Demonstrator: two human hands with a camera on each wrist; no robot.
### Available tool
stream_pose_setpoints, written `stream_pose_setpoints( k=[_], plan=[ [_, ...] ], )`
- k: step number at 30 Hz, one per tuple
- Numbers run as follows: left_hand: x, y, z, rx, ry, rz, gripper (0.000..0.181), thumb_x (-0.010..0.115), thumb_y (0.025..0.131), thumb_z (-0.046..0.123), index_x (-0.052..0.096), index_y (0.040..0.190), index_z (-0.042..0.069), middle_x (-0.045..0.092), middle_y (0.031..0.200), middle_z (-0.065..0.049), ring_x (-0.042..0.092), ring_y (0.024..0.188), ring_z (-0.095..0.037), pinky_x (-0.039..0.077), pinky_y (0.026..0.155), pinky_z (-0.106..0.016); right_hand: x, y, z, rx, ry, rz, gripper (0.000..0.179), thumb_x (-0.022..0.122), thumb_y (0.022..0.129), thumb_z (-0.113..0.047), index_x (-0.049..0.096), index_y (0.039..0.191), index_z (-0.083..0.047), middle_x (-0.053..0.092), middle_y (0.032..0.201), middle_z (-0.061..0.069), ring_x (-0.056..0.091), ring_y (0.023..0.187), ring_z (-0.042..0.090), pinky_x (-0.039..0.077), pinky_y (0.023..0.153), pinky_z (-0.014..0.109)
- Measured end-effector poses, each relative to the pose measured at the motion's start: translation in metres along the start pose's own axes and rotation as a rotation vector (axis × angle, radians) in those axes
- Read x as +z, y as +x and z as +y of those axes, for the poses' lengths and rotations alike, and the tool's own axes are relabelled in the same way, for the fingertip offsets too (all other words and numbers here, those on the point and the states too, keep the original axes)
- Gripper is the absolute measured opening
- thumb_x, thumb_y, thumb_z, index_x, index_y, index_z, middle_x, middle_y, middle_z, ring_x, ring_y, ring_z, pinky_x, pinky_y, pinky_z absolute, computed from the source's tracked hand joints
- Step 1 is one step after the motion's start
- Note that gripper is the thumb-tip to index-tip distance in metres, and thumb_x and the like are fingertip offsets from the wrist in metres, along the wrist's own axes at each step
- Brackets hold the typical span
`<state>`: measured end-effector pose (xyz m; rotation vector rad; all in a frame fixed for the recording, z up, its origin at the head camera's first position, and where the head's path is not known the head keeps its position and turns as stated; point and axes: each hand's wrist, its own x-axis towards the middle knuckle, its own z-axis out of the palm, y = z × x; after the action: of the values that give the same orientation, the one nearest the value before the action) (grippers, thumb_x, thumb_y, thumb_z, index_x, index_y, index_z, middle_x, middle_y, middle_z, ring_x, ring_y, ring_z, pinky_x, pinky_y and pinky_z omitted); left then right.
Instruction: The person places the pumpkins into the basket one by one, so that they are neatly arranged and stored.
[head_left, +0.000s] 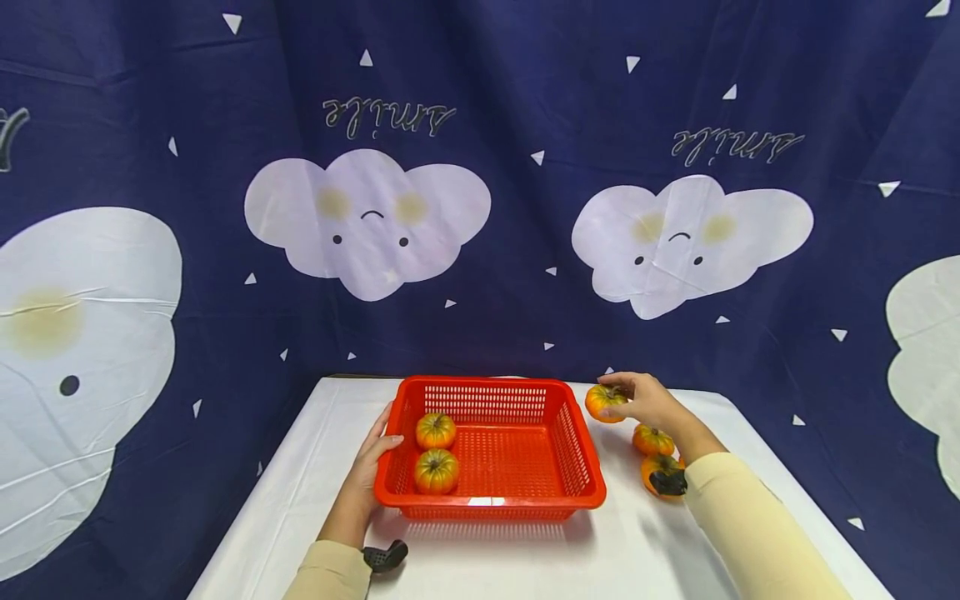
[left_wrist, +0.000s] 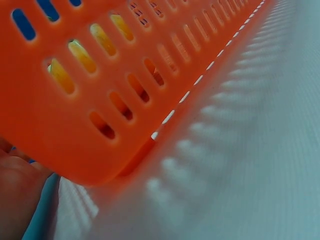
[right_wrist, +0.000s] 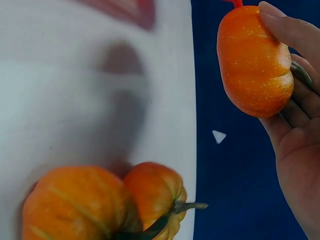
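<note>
- fingers of the right hand (head_left: 649, 403) curl round the held pumpkin (head_left: 602, 404), parted only by its width; in the right wrist view its stem points toward the palm.
- the held pumpkin hangs clear of the table (head_left: 495, 571), just beside the right rim of the basket (head_left: 540, 503), toward the far corner.
- fingers of the left hand (head_left: 371, 454) lie along the outside of the basket's left wall, thumb bent over the rim, gripping that side; some fingertips are hidden.
- inside the basket, by its left wall, sit the back pumpkin (head_left: 436, 431) and the front pumpkin (head_left: 437, 472), one behind the other.
- right of the basket, on the table, rest the far loose pumpkin (head_left: 651, 439) and the near loose pumpkin (head_left: 660, 462), close together; a black wrist piece (head_left: 669, 482) partly covers the near one.
- the basket is red and slotted, standing on the white table.
- behind hangs a dark blue cloth (head_left: 525, 333) with white clouds (head_left: 367, 225) and small triangles.
</note>
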<state>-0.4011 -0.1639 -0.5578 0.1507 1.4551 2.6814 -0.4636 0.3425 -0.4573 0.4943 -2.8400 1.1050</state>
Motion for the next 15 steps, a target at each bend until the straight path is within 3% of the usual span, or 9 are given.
stream_pose_setpoints(
  k=[7,15],
  plan=[
    [0.000,0.001,0.001,-0.002,-0.003,0.003,0.076,0.052,0.099,0.007,0.029,0.168,0.028,0.031,0.168,-0.012,0.032,0.150,-0.041,0.039,0.113,-0.059,0.000,0.014,-0.013,-0.047,0.029,-0.012,0.067,0.093,0.082,-0.022,0.066,0.140,-0.001,0.070,0.128,0.012,0.067,0.112,0.031,0.056,0.096,0.045],
    [0.000,-0.001,0.000,-0.003,0.000,0.003,0.077,0.052,0.098,0.007,0.027,0.169,0.027,0.029,0.169,-0.012,0.031,0.150,-0.042,0.037,0.113,-0.060,-0.003,0.017,-0.022,-0.051,0.026,-0.019,0.067,0.093,0.082,-0.023,0.066,0.140,-0.002,0.070,0.129,0.013,0.067,0.114,0.032,0.056,0.097,0.047]
  ],
)
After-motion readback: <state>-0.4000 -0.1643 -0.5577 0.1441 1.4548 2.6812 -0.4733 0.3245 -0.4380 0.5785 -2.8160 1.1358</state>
